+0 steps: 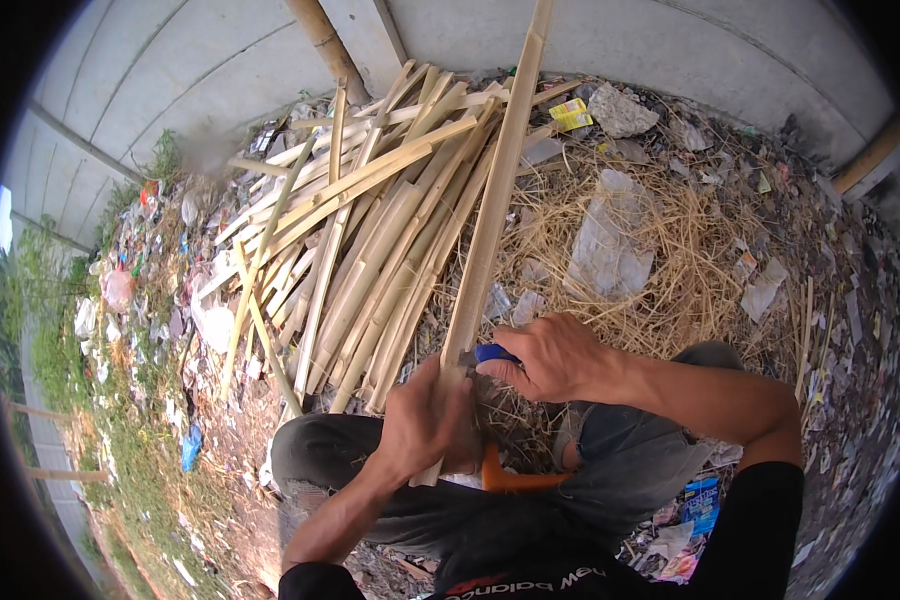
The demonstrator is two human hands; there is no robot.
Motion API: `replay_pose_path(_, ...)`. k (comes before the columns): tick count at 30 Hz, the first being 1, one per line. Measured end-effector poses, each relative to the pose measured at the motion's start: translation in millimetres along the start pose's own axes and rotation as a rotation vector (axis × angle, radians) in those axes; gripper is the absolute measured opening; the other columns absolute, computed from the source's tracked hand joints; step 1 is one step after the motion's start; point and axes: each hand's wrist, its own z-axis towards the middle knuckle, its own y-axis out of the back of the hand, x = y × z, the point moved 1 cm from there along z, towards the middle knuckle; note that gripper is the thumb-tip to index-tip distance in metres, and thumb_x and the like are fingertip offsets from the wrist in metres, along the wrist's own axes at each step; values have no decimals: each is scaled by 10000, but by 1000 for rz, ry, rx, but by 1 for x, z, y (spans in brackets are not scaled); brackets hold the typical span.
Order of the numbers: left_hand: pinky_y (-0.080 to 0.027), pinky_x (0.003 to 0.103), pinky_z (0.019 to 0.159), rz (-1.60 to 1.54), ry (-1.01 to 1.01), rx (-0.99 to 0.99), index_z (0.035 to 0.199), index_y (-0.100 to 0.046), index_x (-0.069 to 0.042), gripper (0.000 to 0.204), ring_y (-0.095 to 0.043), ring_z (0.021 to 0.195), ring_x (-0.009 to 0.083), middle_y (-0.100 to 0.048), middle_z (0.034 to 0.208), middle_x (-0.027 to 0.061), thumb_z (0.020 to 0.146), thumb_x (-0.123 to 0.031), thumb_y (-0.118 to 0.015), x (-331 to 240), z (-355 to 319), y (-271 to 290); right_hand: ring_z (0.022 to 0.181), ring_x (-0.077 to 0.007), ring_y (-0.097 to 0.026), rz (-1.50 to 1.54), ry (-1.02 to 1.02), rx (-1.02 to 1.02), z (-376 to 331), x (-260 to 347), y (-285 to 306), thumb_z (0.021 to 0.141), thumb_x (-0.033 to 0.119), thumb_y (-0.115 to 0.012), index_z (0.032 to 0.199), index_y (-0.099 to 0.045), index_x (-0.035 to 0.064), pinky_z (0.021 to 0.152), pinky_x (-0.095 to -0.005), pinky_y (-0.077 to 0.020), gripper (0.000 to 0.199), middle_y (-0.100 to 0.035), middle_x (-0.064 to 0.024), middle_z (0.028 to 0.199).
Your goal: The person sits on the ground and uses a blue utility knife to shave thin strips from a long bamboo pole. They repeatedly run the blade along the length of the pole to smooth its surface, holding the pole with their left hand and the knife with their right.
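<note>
left hand [425, 415] clamped round lower end of long bamboo strip [490, 215], steadying it over the lap, tip slanting over split-bamboo pile [370, 240]; right hand [550, 355] closed on blue-handled tool [495, 353] pressed against strip's edge.

Both forearms reach forward, left hand [425, 420] and right hand [550, 357] curled in fists (knuckles up).
</note>
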Motion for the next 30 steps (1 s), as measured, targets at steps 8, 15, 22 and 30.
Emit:
replay_pose_path(8, -536, 325, 597, -177, 53, 71, 1182, -613, 29, 296, -683, 666, 176, -677, 743, 87, 1005, -199, -680, -9, -28, -1, 526, -328, -507, -122, -464, -608, 12, -102, 138, 1093, 494, -476, 845, -602, -16, 553, -476, -419, 581, -540, -159, 593)
replay_pose_path(15, -491, 254, 499, -330, 63, 173, 1237, -570, 46, 290, -621, 546, 75, -641, 687, 11, 1039, -156, -632, -13, -25, -7, 514, -294, -499, 41, -269, -496, -8, -63, 96, 1081, 483, -507, 898, -617, -10, 528, -420, -399, 537, -550, -133, 602)
replay_pose_path(22, -480, 237, 523, -280, 121, 66, 1142, -576, 12, 240, -595, 575, 58, -633, 720, -3, 1029, -186, -649, -29, -22, 2, 570, -414, -659, 0, -18, -158, -11, 0, 45, 1037, 462, -563, 868, -619, 25, 544, -491, -510, 472, -618, -189, 591)
replay_pose_path(30, -487, 264, 522, -35, -78, -27, 1102, -586, 9, 203, -619, 573, 85, -639, 688, 22, 1013, -157, -660, -3, -21, -2, 546, -413, -673, -106, 57, -25, -7, 15, 9, 1022, 487, -576, 858, -622, 47, 518, -512, -534, 472, -630, -192, 571)
